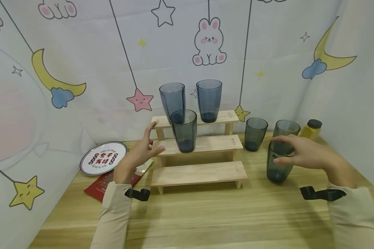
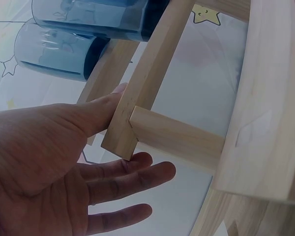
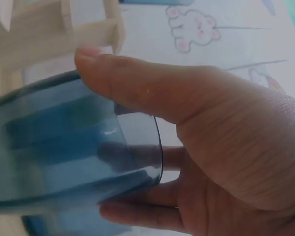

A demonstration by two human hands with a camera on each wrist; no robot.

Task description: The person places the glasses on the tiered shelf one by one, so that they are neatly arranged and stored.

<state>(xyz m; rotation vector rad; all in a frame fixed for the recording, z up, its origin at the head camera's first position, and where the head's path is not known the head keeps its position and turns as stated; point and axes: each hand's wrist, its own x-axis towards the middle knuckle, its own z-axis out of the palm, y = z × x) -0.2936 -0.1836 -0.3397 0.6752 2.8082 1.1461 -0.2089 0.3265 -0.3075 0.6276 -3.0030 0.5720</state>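
In the head view, my left hand point(image 1: 137, 155) is at the left end of a three-tier wooden rack point(image 1: 199, 173). The left wrist view shows the thumb and fingertips on either side of the top board's end point(image 2: 120, 142), gripping it. My right hand point(image 1: 305, 152) is around the rim of a dark clear glass point(image 1: 277, 171), upright low over the tabletop. Thumb in front, fingers behind: that is how it holds the glass point(image 3: 54, 142) in the right wrist view. Two bluish glasses point(image 1: 172, 100) point(image 1: 209, 100) stand on the top tier, and another glass point(image 1: 185, 133) on the middle tier.
Two more glasses point(image 1: 255, 133) point(image 1: 286, 126) stand right of the rack, beside a yellow bottle point(image 1: 310, 130) with a black lid. A white plate point(image 1: 91, 162) with red lettering and a red packet point(image 1: 96, 188) lie to the left. A printed cloth point(image 1: 112, 69) hangs behind.
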